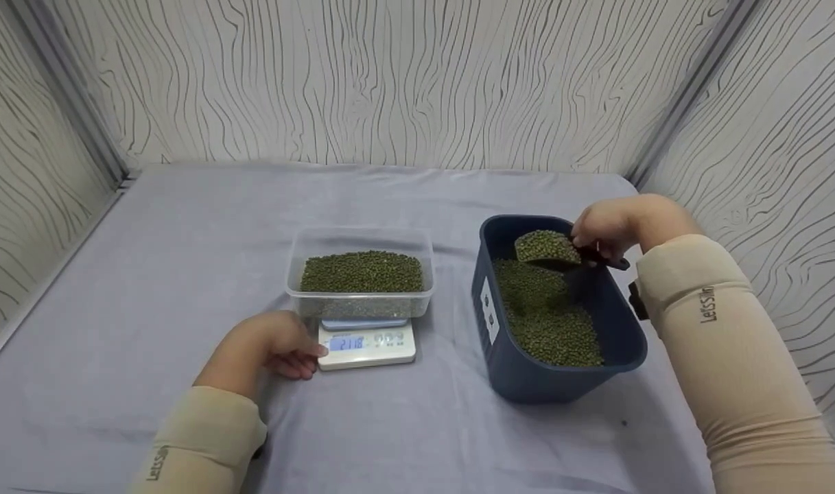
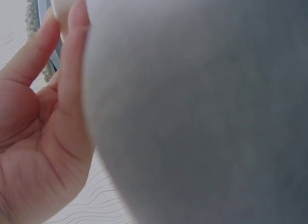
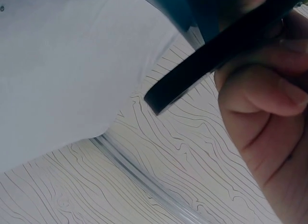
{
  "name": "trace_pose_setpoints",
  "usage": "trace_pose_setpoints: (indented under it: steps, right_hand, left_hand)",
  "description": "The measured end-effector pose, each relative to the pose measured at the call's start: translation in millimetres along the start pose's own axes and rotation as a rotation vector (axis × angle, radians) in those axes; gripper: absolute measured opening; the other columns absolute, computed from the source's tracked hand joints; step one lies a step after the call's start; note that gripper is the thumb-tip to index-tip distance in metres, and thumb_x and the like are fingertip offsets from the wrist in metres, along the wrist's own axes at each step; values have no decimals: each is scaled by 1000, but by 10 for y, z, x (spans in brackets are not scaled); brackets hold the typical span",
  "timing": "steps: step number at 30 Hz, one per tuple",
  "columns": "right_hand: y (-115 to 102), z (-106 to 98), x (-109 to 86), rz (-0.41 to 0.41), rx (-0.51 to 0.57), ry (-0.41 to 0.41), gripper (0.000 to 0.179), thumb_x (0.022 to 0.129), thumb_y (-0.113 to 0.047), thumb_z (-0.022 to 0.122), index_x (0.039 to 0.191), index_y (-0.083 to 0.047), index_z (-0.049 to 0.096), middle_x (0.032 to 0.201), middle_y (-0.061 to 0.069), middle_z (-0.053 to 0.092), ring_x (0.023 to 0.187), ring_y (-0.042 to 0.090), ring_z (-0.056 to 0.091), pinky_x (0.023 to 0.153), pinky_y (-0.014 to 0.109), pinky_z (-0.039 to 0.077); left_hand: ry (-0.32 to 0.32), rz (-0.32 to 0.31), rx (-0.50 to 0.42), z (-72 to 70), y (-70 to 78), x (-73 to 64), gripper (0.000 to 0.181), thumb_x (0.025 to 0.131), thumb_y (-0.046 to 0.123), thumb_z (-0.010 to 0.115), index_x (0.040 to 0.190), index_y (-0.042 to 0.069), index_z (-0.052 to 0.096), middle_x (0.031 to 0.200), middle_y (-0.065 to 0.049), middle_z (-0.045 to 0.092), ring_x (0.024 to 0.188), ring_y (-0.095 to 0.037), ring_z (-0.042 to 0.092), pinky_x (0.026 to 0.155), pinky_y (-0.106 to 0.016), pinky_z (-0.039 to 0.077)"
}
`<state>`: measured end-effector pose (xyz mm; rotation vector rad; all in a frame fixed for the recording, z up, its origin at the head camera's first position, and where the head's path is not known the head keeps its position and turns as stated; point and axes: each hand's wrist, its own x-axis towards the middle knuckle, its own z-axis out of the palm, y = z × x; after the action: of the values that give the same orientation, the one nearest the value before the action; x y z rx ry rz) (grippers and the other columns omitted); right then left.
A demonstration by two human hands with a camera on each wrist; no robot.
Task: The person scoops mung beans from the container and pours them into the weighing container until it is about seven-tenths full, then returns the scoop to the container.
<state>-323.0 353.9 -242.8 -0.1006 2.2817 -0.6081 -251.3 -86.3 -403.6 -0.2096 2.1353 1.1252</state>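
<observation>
**Loaded scoop (image 1: 558, 264) over the bin (image 1: 547, 381), tub (image 1: 362, 295) on the scale (image 1: 367, 355)**

Nearest: left hand (image 1: 283, 336) pinches the scale's left edge, thumb and fingertip on the white casing. Display is lit (starts 211, remaining digits too small to trust).

Bin is dark blue, to the right of the scale and well apart; green beans cover its floor, white label (image 1: 490, 310) on its left wall.

Behind the display, clear tub sits on the scale platform, part-filled with the same beans.

Far end of bin: right hand (image 1: 606, 225) grips the black scoop by its handle, scoop heaped with beans, inside the rim outline.

Beyond: grey cloth (image 1: 149, 274), then wood-grain wall (image 1: 390, 82).
</observation>
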Motion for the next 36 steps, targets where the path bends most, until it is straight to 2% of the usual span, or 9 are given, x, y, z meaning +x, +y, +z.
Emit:
trace_pose_setpoints:
  steps: [9, 14, 24, 36]
  right_hand:
    - [12, -18, -35, -8, 31, -2, 32, 94, -6, 33, 64, -14, 38, 69, 3, 57, 55, 10, 45, 56, 22, 41]
    - [10, -23, -42, -4, 5, 6, 30, 95, -7, 35, 66, -13, 42, 70, 3, 60, 56, 10, 47, 55, 23, 44]
    - [-2, -51, -45, 3, 20, -25, 31, 96, -8, 33, 66, -14, 43, 70, 4, 59, 55, 10, 50, 55, 23, 45]
    - [-205, -44, -69, -21, -14, -22, 31, 96, -9, 33, 69, -12, 47, 71, 3, 58, 54, 10, 45, 53, 23, 41]
  left_hand:
    - [10, 6, 3, 5, 7, -17, 15, 83, 14, 68, 78, 0, 63, 67, -7, 63, 56, -12, 62, 57, -25, 54]
    - [5, 12, 12, 10, 17, -32, 16, 83, 14, 67, 79, -1, 63, 66, -6, 62, 56, -11, 61, 56, -24, 54]
    - [8, 11, 21, 3, 4, -18, 18, 83, 16, 67, 77, -1, 64, 66, -5, 63, 57, -11, 62, 58, -25, 54]
    - [7, 22, 18, 10, -10, -13, 18, 83, 16, 67, 78, -1, 64, 66, -6, 63, 56, -11, 62, 57, -25, 54]
